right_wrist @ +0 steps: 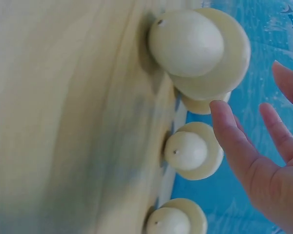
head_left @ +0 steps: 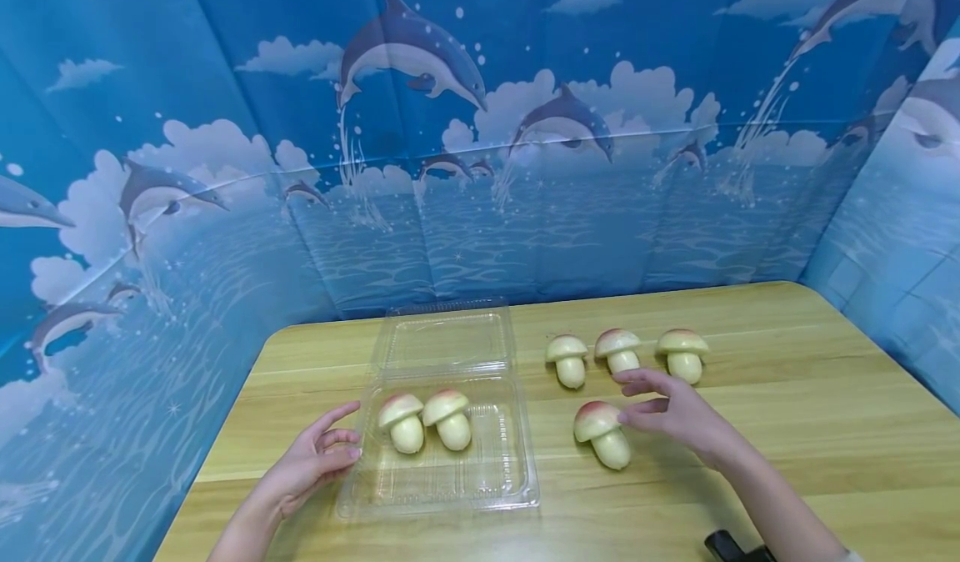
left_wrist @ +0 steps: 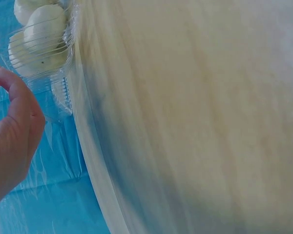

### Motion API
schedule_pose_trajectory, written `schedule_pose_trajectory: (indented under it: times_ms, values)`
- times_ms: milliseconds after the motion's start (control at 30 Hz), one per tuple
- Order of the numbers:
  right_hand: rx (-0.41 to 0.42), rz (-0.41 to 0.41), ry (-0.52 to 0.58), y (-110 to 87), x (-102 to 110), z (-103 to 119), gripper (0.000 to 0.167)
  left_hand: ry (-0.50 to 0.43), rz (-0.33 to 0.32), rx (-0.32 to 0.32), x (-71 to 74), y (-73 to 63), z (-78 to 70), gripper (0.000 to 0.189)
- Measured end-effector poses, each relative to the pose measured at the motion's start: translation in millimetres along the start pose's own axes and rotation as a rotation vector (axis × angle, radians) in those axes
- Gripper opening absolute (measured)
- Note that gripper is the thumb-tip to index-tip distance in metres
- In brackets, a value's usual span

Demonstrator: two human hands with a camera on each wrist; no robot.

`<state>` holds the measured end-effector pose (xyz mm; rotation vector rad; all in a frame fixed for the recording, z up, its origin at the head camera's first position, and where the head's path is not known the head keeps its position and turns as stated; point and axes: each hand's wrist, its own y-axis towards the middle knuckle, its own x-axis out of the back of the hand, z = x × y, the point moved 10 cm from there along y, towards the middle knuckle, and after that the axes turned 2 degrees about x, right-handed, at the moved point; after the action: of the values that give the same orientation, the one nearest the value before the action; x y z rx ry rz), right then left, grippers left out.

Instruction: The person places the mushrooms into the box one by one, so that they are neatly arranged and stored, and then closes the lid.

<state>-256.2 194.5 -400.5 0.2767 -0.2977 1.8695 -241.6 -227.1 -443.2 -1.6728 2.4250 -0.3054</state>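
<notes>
No readable txt, labels, brands, nos. or signs in any view: none legible on the clear container [head_left: 495, 454], the mushroom shapes [head_left: 453, 429] in it or to its R, or the backdrop [head_left: 480, 237] behind it.

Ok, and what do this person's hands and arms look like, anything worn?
The left hand and right hand wear no gloves or visible rings. The right forearm is bare up to a sliver of pale sleeve at the head view's edge; no sleeve shows on the left.
</notes>
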Motion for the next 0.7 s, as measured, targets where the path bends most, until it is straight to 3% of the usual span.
schedule_pose_trajectory:
  times_ms: [300,467,700]
  values:
    - [-0.003,-0.005,-0.003,-1.7,0.4,-14.2,0.064,0.002,0.001,-0.005,0.3,-0.5,-0.3,0.078]
    - [0.031,0.029,0.040,-0.4,-6.4,-17.3,0.068,0.003,-0.001,0.001,0.5,0.0,-0.1,0.077]
    - [0.010,0.050,0.043,2.8,-13.6,-26.8,0.071,0.000,-0.007,0.005,0.4,0.0,-0.6,0.078]
